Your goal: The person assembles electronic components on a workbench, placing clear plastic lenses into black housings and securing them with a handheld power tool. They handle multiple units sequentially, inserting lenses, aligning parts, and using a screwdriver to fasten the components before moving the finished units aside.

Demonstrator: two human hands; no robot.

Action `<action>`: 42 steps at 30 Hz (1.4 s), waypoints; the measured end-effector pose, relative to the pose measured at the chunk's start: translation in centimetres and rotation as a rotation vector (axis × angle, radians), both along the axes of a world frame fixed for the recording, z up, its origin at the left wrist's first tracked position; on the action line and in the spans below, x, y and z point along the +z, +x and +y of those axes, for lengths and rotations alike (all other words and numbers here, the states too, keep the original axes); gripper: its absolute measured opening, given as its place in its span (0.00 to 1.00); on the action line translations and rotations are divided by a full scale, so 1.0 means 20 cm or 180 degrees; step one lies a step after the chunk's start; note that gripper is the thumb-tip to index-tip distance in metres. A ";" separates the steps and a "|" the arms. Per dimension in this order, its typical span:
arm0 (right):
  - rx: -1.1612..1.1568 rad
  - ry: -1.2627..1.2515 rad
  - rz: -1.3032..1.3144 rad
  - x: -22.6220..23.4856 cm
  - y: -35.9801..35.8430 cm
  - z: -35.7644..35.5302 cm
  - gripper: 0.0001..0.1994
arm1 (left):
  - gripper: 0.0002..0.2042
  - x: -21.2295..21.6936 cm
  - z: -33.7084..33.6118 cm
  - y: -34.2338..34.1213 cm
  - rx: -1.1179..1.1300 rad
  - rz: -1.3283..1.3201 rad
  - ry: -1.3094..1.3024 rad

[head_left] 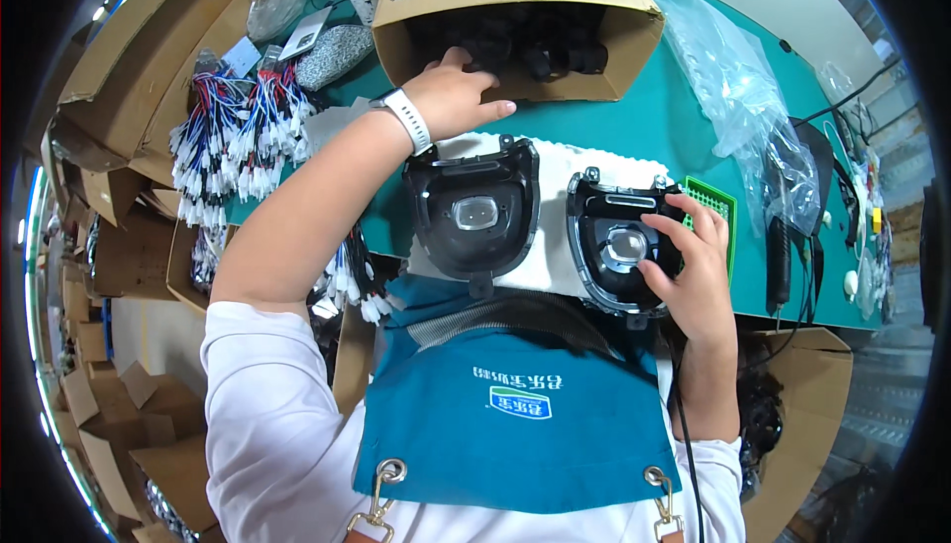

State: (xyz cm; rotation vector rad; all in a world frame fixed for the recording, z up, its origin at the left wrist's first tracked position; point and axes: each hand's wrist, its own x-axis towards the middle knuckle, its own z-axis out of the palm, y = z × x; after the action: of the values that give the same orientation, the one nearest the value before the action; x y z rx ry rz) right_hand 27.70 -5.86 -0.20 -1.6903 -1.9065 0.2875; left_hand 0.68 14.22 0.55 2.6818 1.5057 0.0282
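Note:
My left hand [448, 99] reaches to the mouth of a cardboard box [634, 43] holding black parts [575, 55]. Its thumb is stretched out, apart from the fingers, and some fingertips are lost against the dark inside. Two black plastic housings lie on a white cloth [555, 162]: a left housing [436, 236] with a clear oval window and a right housing [594, 208] with a round clear lens [626, 246]. Over the right housing is my right hand [701, 280], thumb and fingers curved and apart beside the lens. I cannot tell how firmly they touch it.
Bundles of wires with white connectors [243, 137] lie at the left of the green table [594, 117]. A green tray [731, 208] sits beside the right housing. Clear plastic bags [728, 87] and a black-handled tool [779, 266] are at the right. Cardboard boxes [129, 77] stand left.

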 end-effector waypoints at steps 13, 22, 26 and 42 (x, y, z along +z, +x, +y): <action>0.0040 0.0866 0.0620 0.00 0.03 -0.14 0.14 | 0.33 -0.10 0.08 -0.03 -0.0324 -0.0172 -0.0222; 0.0226 0.1323 0.0814 0.16 0.03 -0.23 0.11 | 0.28 0.08 -0.03 -0.09 -0.0440 -0.1007 -0.0229; 0.0852 0.1608 0.0330 0.23 0.02 -0.11 0.16 | 0.26 0.19 -0.21 -0.08 -0.0658 -0.1897 0.0109; 0.1405 -0.0582 0.1135 0.28 -0.11 0.07 0.08 | 0.26 0.08 -0.92 0.00 -0.1977 -0.2031 0.0944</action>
State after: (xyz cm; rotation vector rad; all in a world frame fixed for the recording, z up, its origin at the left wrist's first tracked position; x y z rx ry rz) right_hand 25.45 -4.55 5.46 -1.1999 -1.9979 0.8944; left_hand 0.72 -4.16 2.17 2.8048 0.4975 1.0188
